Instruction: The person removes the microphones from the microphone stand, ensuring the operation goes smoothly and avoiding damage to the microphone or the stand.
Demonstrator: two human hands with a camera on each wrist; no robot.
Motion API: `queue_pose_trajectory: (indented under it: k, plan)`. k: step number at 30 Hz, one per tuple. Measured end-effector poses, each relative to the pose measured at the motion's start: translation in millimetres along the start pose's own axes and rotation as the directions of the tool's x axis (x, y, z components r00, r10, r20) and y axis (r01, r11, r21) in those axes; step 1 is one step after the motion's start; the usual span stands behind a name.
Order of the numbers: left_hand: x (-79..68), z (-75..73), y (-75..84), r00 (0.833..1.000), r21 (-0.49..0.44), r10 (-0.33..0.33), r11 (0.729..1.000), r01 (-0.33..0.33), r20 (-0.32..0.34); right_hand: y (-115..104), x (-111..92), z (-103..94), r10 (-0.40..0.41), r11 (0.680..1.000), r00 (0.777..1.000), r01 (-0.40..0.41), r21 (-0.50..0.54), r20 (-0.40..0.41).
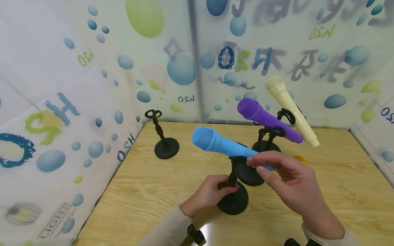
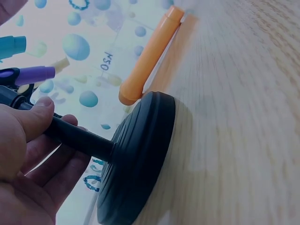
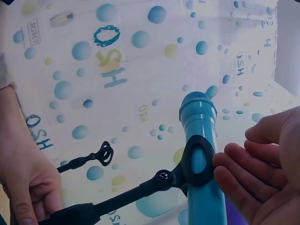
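Stand [image 1: 233, 203] in left grip [image 1: 207, 193]

Left grip pinches its stem [image 2: 86, 143]; above, its clip [image 3: 186, 164] rings the blue microphone [image 1: 227, 144]. Right grip [image 1: 290, 182], loosely spread, partly hides the microphone's tail, contact unclear. Beyond, an orange handle [image 1: 300, 158] barely shows from the head.

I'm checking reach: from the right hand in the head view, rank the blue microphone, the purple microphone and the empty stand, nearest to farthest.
1. Blue microphone: right beside the right hand.
2. Purple microphone: farther back, beyond the blue one.
3. Empty stand: farthest, at the back left.
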State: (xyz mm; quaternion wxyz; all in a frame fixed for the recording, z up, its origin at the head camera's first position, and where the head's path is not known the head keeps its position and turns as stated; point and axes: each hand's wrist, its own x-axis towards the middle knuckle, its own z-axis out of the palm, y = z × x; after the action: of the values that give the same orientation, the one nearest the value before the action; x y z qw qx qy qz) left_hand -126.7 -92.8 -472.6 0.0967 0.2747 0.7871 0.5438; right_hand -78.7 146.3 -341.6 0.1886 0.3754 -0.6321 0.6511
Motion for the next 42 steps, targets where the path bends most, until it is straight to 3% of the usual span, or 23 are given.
queue_pose_trajectory:
  k: [6,13,18,25,30,36,42]
  plan:
    - [1.2,2.8,1.3,1.000,-0.017,-0.005,1.000,0.005,0.000,-3.9,12.4,-1.9,-0.025,0.999,0.999,0.024,-0.024,-0.037]
    - [3.7,5.9,3.9,1.000,-0.022,-0.014,1.000,0.015,0.005,-10.2,32.4,1.1,0.026,0.982,0.999,-0.022,-0.189,0.021]
    - [5.1,7.1,5.1,1.000,-0.018,-0.018,1.000,0.018,0.012,-15.2,46.4,7.5,0.065,0.933,0.996,-0.039,-0.358,0.060]
    - [7.0,8.8,6.3,1.000,0.000,-0.024,1.000,0.024,0.006,-15.9,60.7,13.1,0.143,0.838,0.984,-0.065,-0.542,0.103]
    - [7.7,10.3,7.8,1.000,0.009,-0.018,1.000,0.018,0.007,-15.8,70.0,18.5,0.177,0.812,0.974,-0.062,-0.580,0.143]
    - [8.9,11.9,7.1,1.000,0.024,0.009,1.000,-0.009,0.021,-16.5,76.1,22.4,0.238,0.792,0.962,-0.114,-0.600,0.133]
    - [9.3,13.8,4.3,1.000,0.004,0.013,1.000,-0.013,0.023,-16.7,78.5,23.9,0.278,0.787,0.952,-0.146,-0.599,0.133]
